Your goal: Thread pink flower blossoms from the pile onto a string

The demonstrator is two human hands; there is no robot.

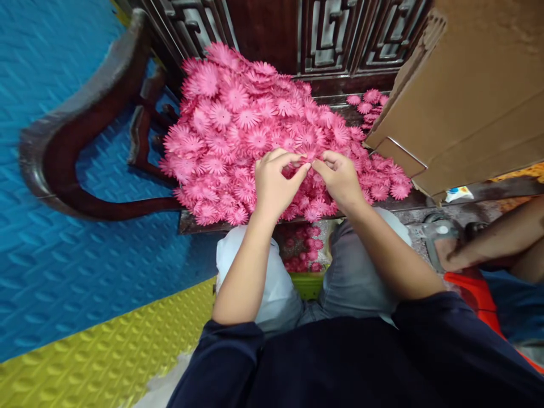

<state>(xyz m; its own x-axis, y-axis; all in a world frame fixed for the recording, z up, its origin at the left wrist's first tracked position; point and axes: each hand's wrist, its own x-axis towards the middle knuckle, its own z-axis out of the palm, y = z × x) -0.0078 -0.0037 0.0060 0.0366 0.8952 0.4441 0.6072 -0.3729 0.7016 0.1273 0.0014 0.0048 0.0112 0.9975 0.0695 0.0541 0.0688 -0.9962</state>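
Flowers [246, 130], pink and many-petalled, lie heaped on the dark wooden desk [195, 224] in the head view, the pile rising toward the carved wooden panel [327, 34] behind it. Both hands meet at the near side of the heap. The left hand [276, 184] and the right hand [338, 178] come together fingertip to fingertip, each grip pressed together and pinching the same single pink flower [306, 165], which sits between the fingertips just above the pile. A cardboard box [467, 102] leans in at the right, touching the edge of the heap. A curved wooden chair arm [63, 147] stands to the left over blue floor mat [51, 272]. More pink flowers fill a container [304, 249] between the person's knees. Another person's limb [493, 241] shows at the right edge.
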